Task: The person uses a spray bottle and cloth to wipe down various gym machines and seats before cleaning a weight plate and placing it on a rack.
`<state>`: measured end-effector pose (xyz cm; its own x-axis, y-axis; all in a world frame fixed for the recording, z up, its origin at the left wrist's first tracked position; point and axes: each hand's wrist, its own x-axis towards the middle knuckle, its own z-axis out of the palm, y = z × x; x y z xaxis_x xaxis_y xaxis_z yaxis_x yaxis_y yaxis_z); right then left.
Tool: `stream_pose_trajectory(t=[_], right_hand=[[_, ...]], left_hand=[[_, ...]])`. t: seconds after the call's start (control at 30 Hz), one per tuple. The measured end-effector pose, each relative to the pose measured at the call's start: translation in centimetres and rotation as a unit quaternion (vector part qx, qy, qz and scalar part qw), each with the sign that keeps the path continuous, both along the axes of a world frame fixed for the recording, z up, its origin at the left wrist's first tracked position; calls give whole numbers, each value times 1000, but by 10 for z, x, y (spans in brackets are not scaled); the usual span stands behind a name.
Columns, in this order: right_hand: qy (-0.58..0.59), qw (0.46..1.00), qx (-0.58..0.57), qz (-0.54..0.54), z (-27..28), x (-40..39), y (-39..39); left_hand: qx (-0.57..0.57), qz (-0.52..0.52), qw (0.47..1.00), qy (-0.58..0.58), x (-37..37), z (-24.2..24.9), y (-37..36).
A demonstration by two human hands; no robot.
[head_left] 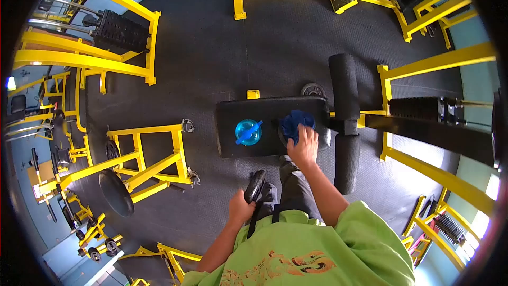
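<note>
A dark blue cloth (296, 123) lies bunched on the right part of a black padded bench (272, 148). My right hand (304, 147) reaches over the bench, its fingers closed on the near side of the cloth. On the left part of the pad stands a round, see-through blue container (246, 136) with a darker blue bar slanting across its top. My left hand (242, 208) is low in front of my legs, wrapped round a black, elongated, shiny object (255, 184). A dark strap hangs close by it; the object's exact kind does not show.
Two black foam rollers (344, 87) stand at the bench's right end, joined to a yellow machine frame (384, 111). A weight plate (314, 90) lies on the floor behind the bench. To the left is a yellow frame (153, 172) with a round black pad (116, 193).
</note>
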<state>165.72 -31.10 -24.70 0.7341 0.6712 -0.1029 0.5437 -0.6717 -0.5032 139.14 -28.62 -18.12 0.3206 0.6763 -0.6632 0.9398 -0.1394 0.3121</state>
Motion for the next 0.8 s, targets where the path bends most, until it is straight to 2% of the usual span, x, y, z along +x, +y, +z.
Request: stream_pose_trajectory(t=[0.07,0.1,0.13,0.2,0.23,0.3,0.33,0.37,0.43,0.47,0.57,0.63,0.7,0.73,0.77,0.8], right_hand=[[109,991,81,18,-8,-17,-15],[273,961,39,0,1,-26,-20],[349,935,-54,-37,-13,-43,-29],[473,865,-168,26,2,-51,-31],[472,864,-171,41,-6,-59,-33],[634,733,-183,-168,-47,-86,-40],[673,669,-204,-240,-84,-106,-50],[675,671,-217,-219,-83,-108,-47],[849,458,-156,-214,-76,-117,-38],[850,459,-178,-190,-63,-126,-26],[855,479,-101,-172,-16,-147,10],[837,510,-147,-133,-11,-163,23],[787,589,-169,-71,8,-184,41],[777,599,-186,-51,18,-198,51],[748,632,-203,7,30,-216,61],[715,661,-218,65,41,-234,68]], left_hand=[[2,18,1000,-1,10,2,2],[-4,24,1000,-3,13,2,1],[-7,32,999,-6,15,4,2],[-24,61,998,-8,21,18,7],[-42,83,996,-13,24,26,10],[-45,115,992,-15,25,43,13],[-53,134,989,-20,23,52,14],[-45,157,986,-14,20,63,14],[-59,211,976,-23,12,81,16],[-45,239,970,-19,3,86,14],[-7,321,945,-57,-31,101,0],[20,404,906,-126,-63,104,-15],[64,474,863,-163,-102,86,-37],[95,513,832,-190,-119,79,-49],[98,534,816,-198,-135,78,-58],[104,582,775,-223,-151,77,-63]])
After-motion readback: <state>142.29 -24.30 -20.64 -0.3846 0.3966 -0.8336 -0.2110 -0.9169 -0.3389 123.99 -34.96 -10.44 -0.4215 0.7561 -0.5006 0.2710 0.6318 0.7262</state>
